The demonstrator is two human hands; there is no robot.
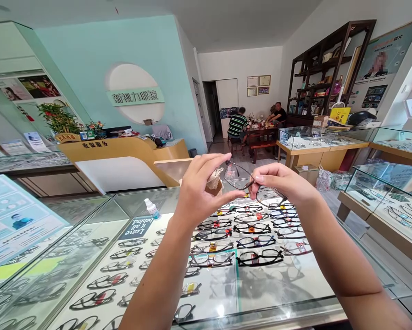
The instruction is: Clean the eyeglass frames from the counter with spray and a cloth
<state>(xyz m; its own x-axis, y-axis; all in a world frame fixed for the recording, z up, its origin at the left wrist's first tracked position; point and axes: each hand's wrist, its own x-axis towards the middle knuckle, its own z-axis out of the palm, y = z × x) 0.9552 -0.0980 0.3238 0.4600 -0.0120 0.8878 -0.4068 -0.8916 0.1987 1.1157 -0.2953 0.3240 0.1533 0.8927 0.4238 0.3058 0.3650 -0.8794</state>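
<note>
A pair of thin dark-framed eyeglasses (238, 187) is held up above the glass display counter (271, 284). My right hand (278, 181) pinches it near the bridge with thumb and fingers. My left hand (201, 188) curves around the other lens, fingertips at the frame's upper outer corner and thumb by its lower rim. Behind my left hand, a beige scalloped-edged item (214, 178) shows in part, with a brown box beneath it. Rows of eyeglasses (252, 228) with coloured stickers lie under my hands. Whether they rest on or under the glass is hard to tell.
A small white spray bottle (153, 209) stands on the counter at left, near a dark printed card (134, 228). More display cases (395, 197) stand on the right. Farther back are a curved reception desk (123, 156) and two people at a table (261, 130).
</note>
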